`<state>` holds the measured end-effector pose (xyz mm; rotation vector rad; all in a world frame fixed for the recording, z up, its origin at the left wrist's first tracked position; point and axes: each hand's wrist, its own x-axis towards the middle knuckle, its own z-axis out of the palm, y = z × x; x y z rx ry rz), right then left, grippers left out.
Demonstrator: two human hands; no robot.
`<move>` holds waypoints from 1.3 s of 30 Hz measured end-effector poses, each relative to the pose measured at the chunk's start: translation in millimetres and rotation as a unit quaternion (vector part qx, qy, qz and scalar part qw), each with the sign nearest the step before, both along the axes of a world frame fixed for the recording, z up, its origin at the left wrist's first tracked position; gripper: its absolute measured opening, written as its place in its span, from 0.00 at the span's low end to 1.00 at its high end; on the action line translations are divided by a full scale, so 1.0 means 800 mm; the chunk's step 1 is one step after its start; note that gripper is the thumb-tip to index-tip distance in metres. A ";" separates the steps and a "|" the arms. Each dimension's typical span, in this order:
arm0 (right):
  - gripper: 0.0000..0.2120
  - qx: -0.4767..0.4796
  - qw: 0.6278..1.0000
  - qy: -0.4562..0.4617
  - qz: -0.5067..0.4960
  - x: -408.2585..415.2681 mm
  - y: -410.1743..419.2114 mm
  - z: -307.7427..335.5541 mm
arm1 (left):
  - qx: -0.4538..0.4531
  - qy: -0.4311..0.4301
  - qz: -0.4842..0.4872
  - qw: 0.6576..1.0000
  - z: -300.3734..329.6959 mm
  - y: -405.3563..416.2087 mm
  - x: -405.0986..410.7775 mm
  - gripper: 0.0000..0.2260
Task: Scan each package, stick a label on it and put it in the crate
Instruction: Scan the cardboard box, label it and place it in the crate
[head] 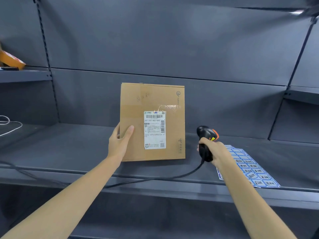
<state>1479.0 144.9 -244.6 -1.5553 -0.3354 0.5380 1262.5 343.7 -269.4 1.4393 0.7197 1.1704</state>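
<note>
A flat brown cardboard package (pixel 136 107) stands upright on the dark shelf (pixel 69 152), its face with a white shipping label (pixel 154 130) turned toward me. My left hand (pixel 119 142) grips its left edge, thumb on the front. My right hand (pixel 214 152) holds a black barcode scanner (pixel 205 135) with orange trim, just right of the package, its head facing the package. A sheet of blue-and-white stickers (pixel 250 168) lies on the shelf under my right forearm. No crate is in view.
The scanner's black cable (pixel 155 179) runs left along the shelf's front edge. A white cable (pixel 10 125) lies at the far left. An orange box (pixel 10 60) sits on an upper left shelf. Dark back panels close off the rear.
</note>
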 end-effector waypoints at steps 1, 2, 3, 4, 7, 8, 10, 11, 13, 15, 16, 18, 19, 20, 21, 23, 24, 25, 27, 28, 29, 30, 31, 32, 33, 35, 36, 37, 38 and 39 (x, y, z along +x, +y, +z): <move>0.09 0.051 0.998 0.024 0.014 -0.009 -0.010 0.002 | -0.004 -0.006 0.001 1.000 0.000 -0.001 0.003 0.26; 0.06 0.098 0.994 0.042 0.028 -0.020 -0.018 0.004 | -0.005 -0.009 0.001 1.000 -0.001 -0.001 0.006 0.26; 0.03 0.145 0.987 0.062 0.045 -0.032 -0.025 0.006 | -0.006 -0.010 0.000 1.000 -0.001 -0.002 0.010 0.27; 0.01 0.186 0.977 0.077 0.064 -0.047 -0.028 0.007 | -0.007 -0.010 -0.004 1.000 -0.002 -0.004 0.014 0.27; 0.08 0.287 0.946 0.114 0.096 -0.093 -0.029 0.009 | -0.009 -0.011 -0.014 1.000 -0.003 -0.008 0.024 0.26; 0.08 0.306 0.940 0.111 0.099 -0.105 -0.027 0.008 | -0.009 -0.010 -0.015 1.000 -0.005 -0.008 0.026 0.27; 0.09 0.318 0.939 0.085 0.102 -0.125 -0.024 0.000 | -0.010 -0.007 -0.015 1.000 -0.006 -0.008 0.027 0.27; 0.08 0.316 0.941 0.067 0.101 -0.133 -0.023 -0.005 | -0.010 -0.005 -0.016 1.000 -0.007 -0.007 0.027 0.28; 0.07 0.291 0.951 0.013 0.101 -0.146 -0.020 -0.014 | -0.009 -0.003 -0.016 1.000 -0.008 -0.005 0.026 0.28; 0.09 0.252 0.961 -0.054 0.101 -0.156 -0.019 -0.017 | -0.007 -0.006 -0.019 1.000 -0.009 -0.005 0.026 0.28; 0.10 0.237 0.962 -0.082 0.108 -0.161 -0.019 -0.017 | -0.009 -0.011 -0.022 1.000 -0.009 -0.004 0.026 0.28; 0.12 0.215 0.961 -0.117 0.131 -0.168 -0.018 -0.016 | -0.012 -0.022 -0.026 0.999 -0.011 -0.002 0.027 0.27; 0.12 0.206 0.960 -0.123 0.141 -0.170 -0.018 -0.015 | -0.012 -0.027 -0.029 0.999 -0.012 -0.002 0.028 0.27; 0.12 0.197 0.961 -0.126 0.148 -0.171 -0.017 -0.015 | -0.011 -0.029 -0.030 0.999 -0.012 -0.001 0.028 0.27; 0.12 0.189 0.962 -0.128 0.152 -0.173 -0.016 -0.014 | -0.009 -0.031 -0.030 0.999 -0.013 0.000 0.028 0.27; 0.12 0.179 0.963 -0.130 0.155 -0.174 -0.012 -0.013 | -0.007 -0.032 -0.031 0.999 -0.013 0.001 0.028 0.27; 0.12 0.177 0.963 -0.129 0.155 -0.174 -0.010 -0.012 | -0.008 -0.030 -0.032 0.999 -0.014 0.001 0.028 0.27; 0.11 0.175 0.964 -0.127 0.155 -0.174 -0.009 -0.012 | -0.008 -0.027 -0.031 0.999 -0.015 0.003 0.028 0.27; 0.11 0.171 0.965 -0.124 0.154 -0.173 -0.006 -0.011 | -0.006 -0.017 -0.025 1.000 -0.016 0.004 0.028 0.28; 0.10 0.169 0.966 -0.123 0.154 -0.173 -0.005 -0.011 | -0.006 -0.012 -0.020 1.000 -0.016 0.004 0.028 0.28; 0.10 0.166 0.966 -0.123 0.154 -0.173 -0.004 -0.011 | -0.005 -0.008 -0.016 1.000 -0.016 0.004 0.028 0.28; 0.10 0.164 0.967 -0.123 0.155 -0.173 -0.003 -0.010 | -0.005 -0.007 -0.014 1.000 -0.016 0.004 0.029 0.27; 0.10 0.161 0.967 -0.124 0.155 -0.173 -0.002 -0.011 | -0.006 -0.006 -0.012 1.000 -0.015 0.003 0.029 0.27; 0.10 0.159 0.967 -0.126 0.155 -0.172 -0.001 -0.010 | -0.007 -0.005 -0.011 1.000 -0.015 0.002 0.029 0.27; 0.10 0.157 0.967 -0.129 0.154 -0.172 -0.001 -0.010 | -0.006 -0.004 -0.011 1.000 -0.014 0.002 0.028 0.27; 0.09 0.155 0.967 -0.132 0.153 -0.172 0.000 -0.010 | -0.005 -0.004 -0.013 1.000 -0.013 0.001 0.028 0.27; 0.09 0.155 0.967 -0.132 0.152 -0.171 0.000 -0.010 | -0.005 -0.003 -0.014 1.000 -0.014 0.001 0.028 0.28; 0.09 0.155 0.967 -0.133 0.152 -0.171 0.000 -0.010 | -0.004 -0.002 -0.014 1.000 -0.013 0.001 0.028 0.27; 0.09 0.157 0.967 -0.132 0.152 -0.171 0.001 -0.010 | -0.004 -0.002 -0.013 1.000 -0.013 0.000 0.027 0.27; 0.10 0.159 0.966 -0.131 0.154 -0.170 0.001 -0.010 | -0.004 -0.003 -0.012 1.000 -0.012 0.000 0.027 0.27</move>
